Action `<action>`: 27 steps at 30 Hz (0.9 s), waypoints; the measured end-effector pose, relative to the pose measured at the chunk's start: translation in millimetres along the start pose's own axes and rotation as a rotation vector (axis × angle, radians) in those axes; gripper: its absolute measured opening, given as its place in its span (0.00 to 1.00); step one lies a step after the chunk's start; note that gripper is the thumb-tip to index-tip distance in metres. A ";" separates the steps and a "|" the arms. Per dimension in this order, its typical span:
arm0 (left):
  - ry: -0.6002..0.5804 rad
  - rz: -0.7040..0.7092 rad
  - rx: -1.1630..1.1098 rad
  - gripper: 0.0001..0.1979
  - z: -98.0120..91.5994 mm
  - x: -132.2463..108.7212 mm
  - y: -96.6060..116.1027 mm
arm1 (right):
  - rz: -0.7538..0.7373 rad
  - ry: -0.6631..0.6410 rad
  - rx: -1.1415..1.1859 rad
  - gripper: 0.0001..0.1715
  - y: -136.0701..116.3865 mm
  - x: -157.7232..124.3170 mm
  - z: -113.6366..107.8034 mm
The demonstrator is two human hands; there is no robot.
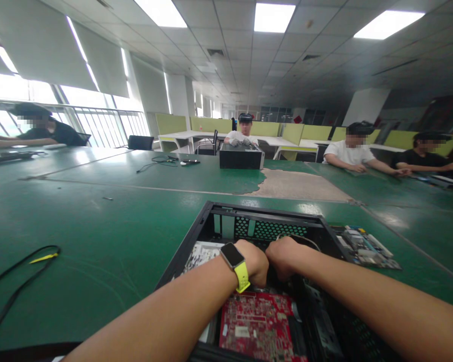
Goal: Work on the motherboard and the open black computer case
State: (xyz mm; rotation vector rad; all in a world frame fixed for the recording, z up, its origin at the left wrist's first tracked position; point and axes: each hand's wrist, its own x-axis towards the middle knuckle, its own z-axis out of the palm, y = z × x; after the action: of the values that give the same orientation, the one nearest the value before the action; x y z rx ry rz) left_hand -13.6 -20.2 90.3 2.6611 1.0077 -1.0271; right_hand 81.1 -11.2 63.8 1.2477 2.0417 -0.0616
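A black computer case (264, 208) lies open on the green table in front of me, and both my hands reach down into it. My left hand (254, 261), with a yellow-banded watch (234, 256) on its wrist, is curled near the middle of the case. Close beside it, my right hand (283, 256) is curled too. The fingers of both point down and away, so what they grip or touch is hidden. A red circuit board (258, 324) shows below my hands. A whitish metal part (202, 254) lies at the case's left side.
Right of the case rests a loose circuit board (366, 246). A black cable (22, 276) with a yellow tie lies at left. Across the table (98, 226), a person (245, 133) works at another case (240, 157). Other people sit at left and right.
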 end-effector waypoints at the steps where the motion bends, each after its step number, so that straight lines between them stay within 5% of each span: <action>1: 0.001 0.002 -0.006 0.22 -0.5 -0.7 -0.2 | 0.001 -0.005 -0.001 0.31 0.0 -0.5 -0.6; 27: -0.008 0.012 0.029 0.24 -0.3 -3.8 3.8 | -0.029 -0.016 -0.004 0.31 -4.9 -1.3 -3.1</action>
State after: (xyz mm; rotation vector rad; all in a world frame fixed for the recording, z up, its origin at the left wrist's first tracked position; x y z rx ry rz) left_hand -13.2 -25.0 92.5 2.6807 0.9815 -1.0564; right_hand 75.9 -13.5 65.3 1.2118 2.0457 -0.0806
